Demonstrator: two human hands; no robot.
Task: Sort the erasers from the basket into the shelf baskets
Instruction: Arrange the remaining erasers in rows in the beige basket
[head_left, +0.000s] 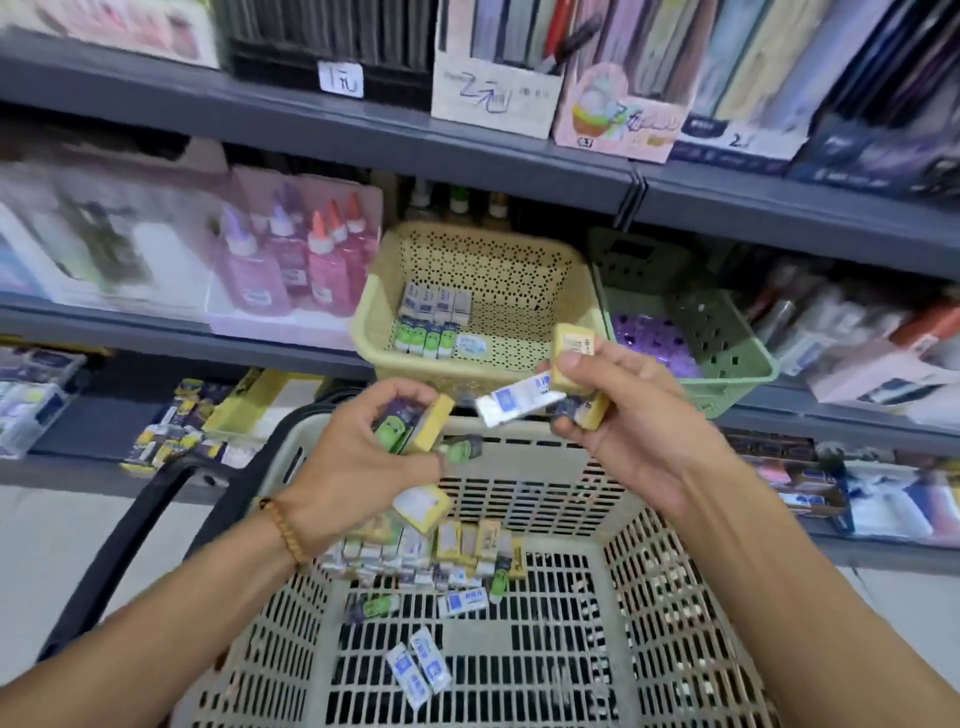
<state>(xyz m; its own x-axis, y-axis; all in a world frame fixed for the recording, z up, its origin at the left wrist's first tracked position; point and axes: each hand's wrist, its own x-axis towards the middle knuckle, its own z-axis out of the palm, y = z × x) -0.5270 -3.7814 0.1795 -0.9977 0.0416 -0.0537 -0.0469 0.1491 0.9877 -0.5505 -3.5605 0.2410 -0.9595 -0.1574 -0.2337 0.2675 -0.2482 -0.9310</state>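
Both hands, left (363, 441) and right (618, 410), grip several erasers (519, 400), blurred, above the shopping basket (665, 597).

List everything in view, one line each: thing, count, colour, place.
shopping basket: one, beige, black handle, foreground.
loose erasers: many, white-blue, yellow, green, on its floor.
yellow shelf basket: one, middle shelf.
sorted erasers: two short rows, white above green, inside it at left.
green shelf basket: one, to its right, purple items inside.
glue bottles: several, pink and purple, middle shelf left.
bead bracelet: one, brown, left wrist.
left hand: holds green and yellow erasers.
right hand: holds yellow and white-blue erasers.
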